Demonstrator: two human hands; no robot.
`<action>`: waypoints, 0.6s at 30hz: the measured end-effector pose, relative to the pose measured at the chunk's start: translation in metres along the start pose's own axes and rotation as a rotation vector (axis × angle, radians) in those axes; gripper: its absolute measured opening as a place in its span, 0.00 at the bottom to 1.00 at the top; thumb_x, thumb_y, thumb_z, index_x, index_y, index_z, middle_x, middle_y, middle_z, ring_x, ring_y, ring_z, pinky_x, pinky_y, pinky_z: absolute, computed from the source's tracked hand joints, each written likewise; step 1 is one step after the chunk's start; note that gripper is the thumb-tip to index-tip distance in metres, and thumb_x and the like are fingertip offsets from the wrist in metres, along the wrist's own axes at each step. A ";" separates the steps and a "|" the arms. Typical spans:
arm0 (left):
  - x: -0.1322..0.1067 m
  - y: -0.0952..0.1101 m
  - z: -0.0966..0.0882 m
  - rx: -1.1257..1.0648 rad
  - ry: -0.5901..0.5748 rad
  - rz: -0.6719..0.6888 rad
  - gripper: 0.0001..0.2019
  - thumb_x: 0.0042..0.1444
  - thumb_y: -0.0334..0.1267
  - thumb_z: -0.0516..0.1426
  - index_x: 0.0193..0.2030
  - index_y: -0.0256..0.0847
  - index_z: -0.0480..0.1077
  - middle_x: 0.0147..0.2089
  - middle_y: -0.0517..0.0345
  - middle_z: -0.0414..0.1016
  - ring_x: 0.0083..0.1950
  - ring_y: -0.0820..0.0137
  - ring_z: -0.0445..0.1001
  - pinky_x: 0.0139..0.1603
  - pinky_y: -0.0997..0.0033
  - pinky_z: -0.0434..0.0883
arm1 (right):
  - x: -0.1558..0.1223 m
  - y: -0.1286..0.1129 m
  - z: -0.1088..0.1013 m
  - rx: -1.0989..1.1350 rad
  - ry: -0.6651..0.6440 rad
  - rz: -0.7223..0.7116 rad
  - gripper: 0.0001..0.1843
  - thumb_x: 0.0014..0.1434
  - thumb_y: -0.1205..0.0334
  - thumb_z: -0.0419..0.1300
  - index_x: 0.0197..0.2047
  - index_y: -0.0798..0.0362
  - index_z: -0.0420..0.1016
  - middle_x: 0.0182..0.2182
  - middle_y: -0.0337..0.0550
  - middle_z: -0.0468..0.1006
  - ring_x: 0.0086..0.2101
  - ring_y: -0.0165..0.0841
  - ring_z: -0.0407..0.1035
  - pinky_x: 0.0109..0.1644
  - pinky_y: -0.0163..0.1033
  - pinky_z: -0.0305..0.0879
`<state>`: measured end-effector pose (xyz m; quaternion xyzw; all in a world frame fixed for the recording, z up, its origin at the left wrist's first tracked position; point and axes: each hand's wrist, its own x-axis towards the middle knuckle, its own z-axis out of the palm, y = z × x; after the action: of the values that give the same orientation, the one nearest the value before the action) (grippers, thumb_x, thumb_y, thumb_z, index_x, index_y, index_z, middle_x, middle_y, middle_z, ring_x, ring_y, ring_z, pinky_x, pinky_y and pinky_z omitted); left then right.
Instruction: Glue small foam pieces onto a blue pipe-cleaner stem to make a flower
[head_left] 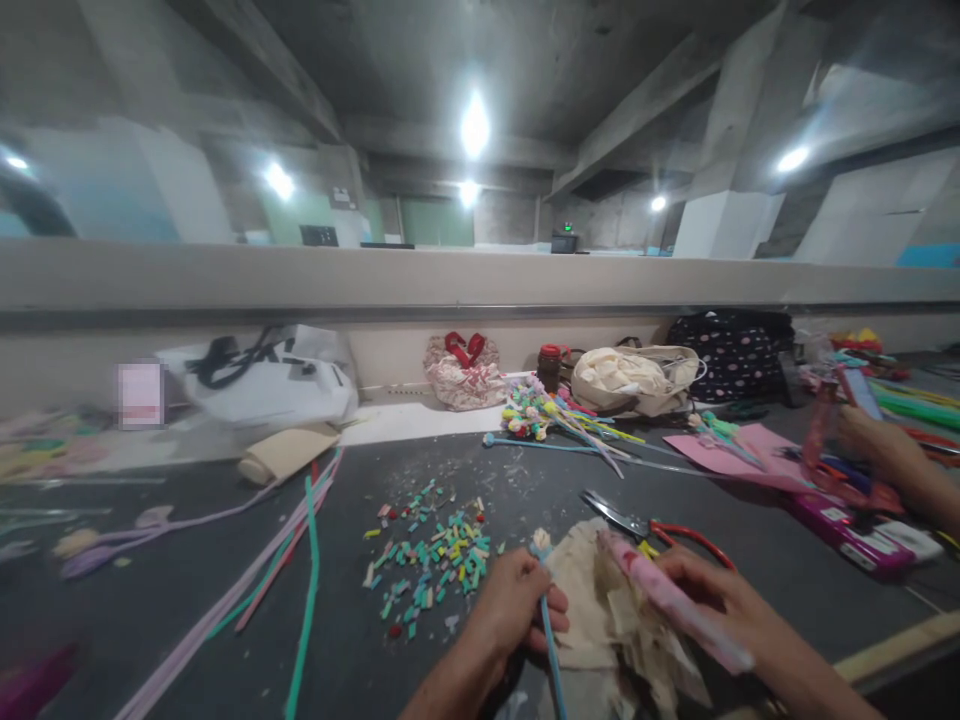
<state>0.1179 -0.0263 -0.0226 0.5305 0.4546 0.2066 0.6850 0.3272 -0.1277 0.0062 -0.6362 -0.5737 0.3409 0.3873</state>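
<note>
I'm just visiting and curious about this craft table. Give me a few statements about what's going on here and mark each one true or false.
1. The left hand grips a light blue pipe cleaner. True.
2. The right hand holds a pair of scissors. False: it holds a pink stick-like piece; the red-handled scissors lie on the table just beyond it.
3. A pile of small cut scraps, mostly teal, lies to the left of the hands. True.
4. The long pink and green strips are stacked on the pink sheet. False: they lie loose on the dark table at the left; the pink sheet is on the right.
5. Another person's hand is at the far right. True.
</note>
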 end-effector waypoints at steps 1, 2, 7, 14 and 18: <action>0.000 0.000 0.000 0.000 0.001 -0.002 0.06 0.48 0.38 0.49 0.27 0.38 0.58 0.28 0.53 0.73 0.24 0.71 0.72 0.16 0.79 0.63 | 0.000 0.004 -0.007 0.138 0.045 0.060 0.13 0.41 0.53 0.59 0.28 0.53 0.74 0.26 0.41 0.74 0.29 0.36 0.67 0.32 0.36 0.63; 0.001 -0.001 0.000 -0.001 0.002 -0.003 0.06 0.47 0.39 0.49 0.27 0.38 0.58 0.28 0.52 0.73 0.25 0.71 0.72 0.16 0.80 0.62 | 0.000 0.008 -0.013 0.288 0.108 0.112 0.13 0.38 0.53 0.61 0.27 0.53 0.74 0.26 0.41 0.75 0.29 0.38 0.67 0.32 0.37 0.64; 0.002 -0.004 -0.001 -0.005 -0.005 -0.002 0.09 0.46 0.42 0.50 0.26 0.38 0.59 0.27 0.52 0.73 0.23 0.71 0.71 0.16 0.78 0.62 | -0.006 0.009 -0.018 0.799 0.314 0.115 0.14 0.42 0.53 0.61 0.29 0.53 0.76 0.25 0.45 0.76 0.25 0.36 0.68 0.30 0.38 0.66; -0.011 0.018 -0.006 -0.070 0.000 0.087 0.09 0.40 0.41 0.55 0.23 0.35 0.65 0.25 0.55 0.72 0.20 0.79 0.65 0.14 0.84 0.53 | -0.007 -0.004 0.018 0.765 0.154 0.081 0.20 0.50 0.48 0.55 0.33 0.57 0.72 0.18 0.41 0.72 0.18 0.27 0.61 0.20 0.29 0.57; -0.015 0.027 -0.015 -0.107 -0.016 0.107 0.10 0.41 0.40 0.54 0.19 0.35 0.65 0.16 0.61 0.67 0.11 0.85 0.49 0.11 0.82 0.43 | -0.011 -0.016 0.041 0.483 0.122 0.165 0.23 0.48 0.41 0.53 0.27 0.55 0.72 0.18 0.39 0.72 0.19 0.27 0.62 0.21 0.29 0.57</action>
<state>0.1032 -0.0200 0.0073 0.5184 0.4085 0.2628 0.7038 0.2829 -0.1340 0.0010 -0.5893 -0.3973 0.4593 0.5328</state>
